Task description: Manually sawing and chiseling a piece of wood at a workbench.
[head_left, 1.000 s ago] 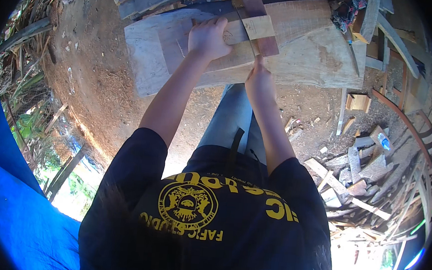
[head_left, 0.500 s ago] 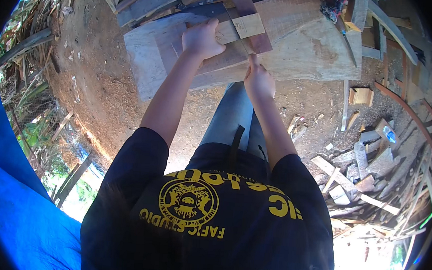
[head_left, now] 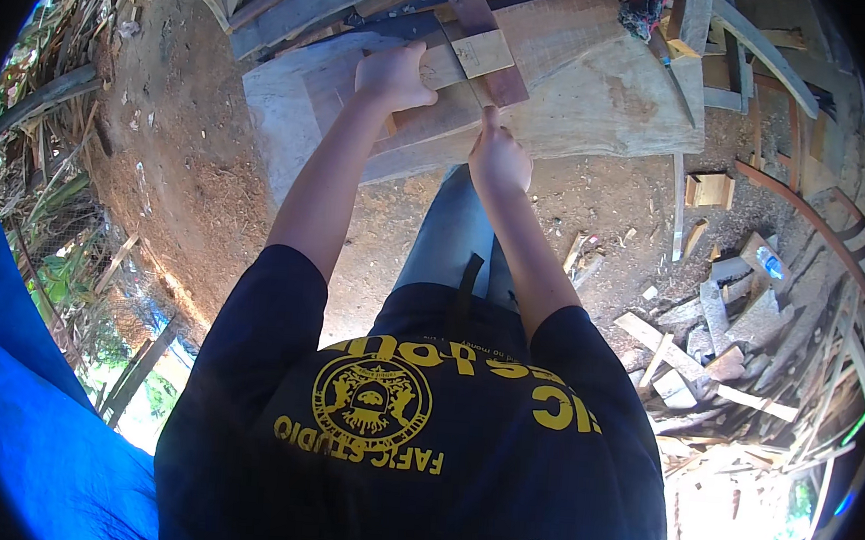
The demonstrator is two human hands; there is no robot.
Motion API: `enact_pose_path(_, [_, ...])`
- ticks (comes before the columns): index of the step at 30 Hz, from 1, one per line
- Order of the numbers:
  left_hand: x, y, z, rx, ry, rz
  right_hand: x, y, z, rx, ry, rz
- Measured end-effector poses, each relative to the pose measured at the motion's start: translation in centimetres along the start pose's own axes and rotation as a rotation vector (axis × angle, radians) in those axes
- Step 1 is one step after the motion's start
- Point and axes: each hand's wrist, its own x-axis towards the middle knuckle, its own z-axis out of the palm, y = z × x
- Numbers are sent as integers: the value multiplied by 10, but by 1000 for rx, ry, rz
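My left hand (head_left: 391,74) presses on a brown board (head_left: 429,104), its fingers partly bent around a strip lying there. My right hand (head_left: 500,159) is closed at the lower end of a thin, straight tool (head_left: 473,87), apparently a blade, with its index finger extended along it; the handle is hidden in the hand. The tool runs up beside a small pale wooden block (head_left: 483,54), which lies across a reddish piece of wood (head_left: 506,87). All these rest on a wide, pale, rough plank (head_left: 614,112) above my legs.
Curved boards (head_left: 330,7) lie beyond the plank. Offcuts (head_left: 707,359), a small wooden piece (head_left: 709,189) and a plastic bottle (head_left: 769,261) lie on the dirt floor (head_left: 160,151) at right. A blue tarp (head_left: 15,361) is at lower left, beside dry sticks and leaves.
Both hands have shifted left in the picture, as have the plank and surroundings, by a smaller amount. The right hand stays closed on the tool and the left stays on the wood.
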Motion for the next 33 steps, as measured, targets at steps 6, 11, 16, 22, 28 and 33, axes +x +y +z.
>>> enact_pose_path(6, [3,0,-3,21,-74,15,4,17,10,22,61,-106])
enact_pose_path(11, [1,-3,2,-3,18,39,6,22,24,50,174,-179])
enact_pose_path(16, [6,-4,2,33,11,40,10,24,34,63,164,-115])
enact_pose_path(22, [9,-5,-3,56,23,79,14,29,31,55,210,-217])
enact_pose_path(28, [8,-5,8,71,83,32,9,-9,15,476,88,-48])
enact_pose_path(33, [1,-5,32,87,374,38,13,-18,-60,1133,-484,245])
